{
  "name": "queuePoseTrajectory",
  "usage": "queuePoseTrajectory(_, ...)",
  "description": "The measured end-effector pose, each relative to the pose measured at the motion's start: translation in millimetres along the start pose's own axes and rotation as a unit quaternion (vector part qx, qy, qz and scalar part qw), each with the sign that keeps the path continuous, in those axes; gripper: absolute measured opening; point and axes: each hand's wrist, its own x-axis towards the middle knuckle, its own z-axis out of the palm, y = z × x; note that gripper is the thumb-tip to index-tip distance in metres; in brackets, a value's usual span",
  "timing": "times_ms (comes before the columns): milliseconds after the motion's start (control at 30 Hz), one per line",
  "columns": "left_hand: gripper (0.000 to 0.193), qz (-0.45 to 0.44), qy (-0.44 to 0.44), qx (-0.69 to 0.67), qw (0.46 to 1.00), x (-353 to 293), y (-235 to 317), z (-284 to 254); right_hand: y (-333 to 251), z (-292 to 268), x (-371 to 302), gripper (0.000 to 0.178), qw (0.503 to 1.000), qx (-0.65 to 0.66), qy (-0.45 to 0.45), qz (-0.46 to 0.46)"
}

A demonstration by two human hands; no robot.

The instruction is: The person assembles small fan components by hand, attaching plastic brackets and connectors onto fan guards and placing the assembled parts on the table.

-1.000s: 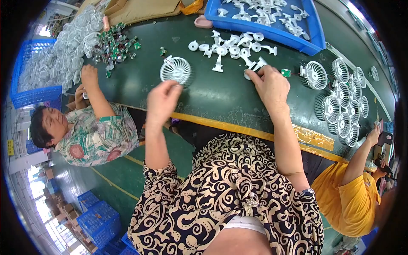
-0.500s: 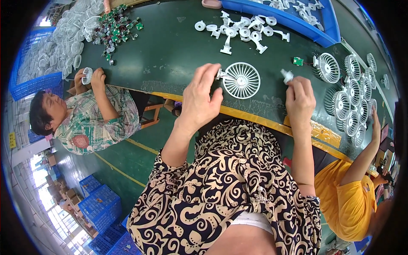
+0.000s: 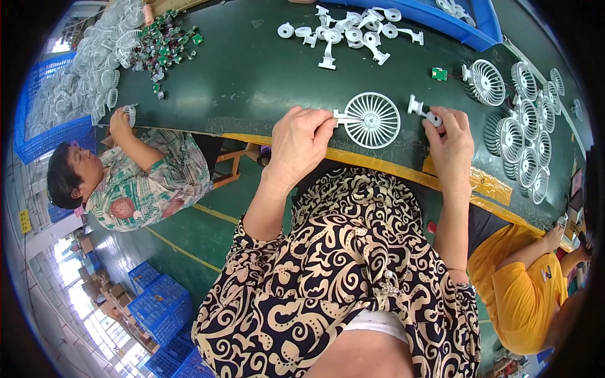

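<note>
A round white fan grille [image 3: 372,121] with radial spokes sits just over the table near its front edge. My left hand [image 3: 299,142] is closed, thumb and fingers pinching the short mounting tab on the grille's left side. To its right, my right hand [image 3: 451,142] grips a small white plastic bracket [image 3: 415,106] by its round end, the flat foot pointing up and left, apart from the grille. More white brackets [image 3: 353,34] like it lie in a loose pile farther back. Beyond my right hand lies a small green circuit board [image 3: 439,74].
Assembled fan grilles [image 3: 512,140] cluster at the right, and a blue tray [image 3: 482,34] stands behind. At far left are green circuit boards [image 3: 165,47] and grilles heaped over a blue crate [image 3: 53,140]. Co-workers sit on both sides. Yellow tape [image 3: 403,169] lines the table edge.
My left fingers have closed on the grille's tab, and the grille sits slightly farther right. My right hand has turned the bracket to the left. The right co-worker's arm has come down from the grilles.
</note>
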Motion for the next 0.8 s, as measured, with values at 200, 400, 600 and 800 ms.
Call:
queuePoseTrajectory(200,0.014,-0.021,0.003,-0.050,0.999,-3.4,-1.1,11.5,-26.5,-3.7,6.7,0.035,0.999,0.019,-0.019,0.037)
queuePoseTrajectory(400,0.015,-0.043,0.004,-0.095,0.995,-1.6,-4.9,17.7,-51.3,27.0,-6.7,0.027,0.987,0.055,-0.027,-0.152)
queuePoseTrajectory(600,0.015,-0.070,-0.026,-0.101,0.992,-0.3,-5.0,17.9,-52.8,33.3,-2.5,0.027,0.982,-0.004,-0.086,-0.167)
queuePoseTrajectory(800,0.018,-0.045,-0.015,-0.085,0.995,1.7,-4.1,16.7,-63.5,37.1,2.7,0.022,0.978,-0.077,-0.117,-0.156)
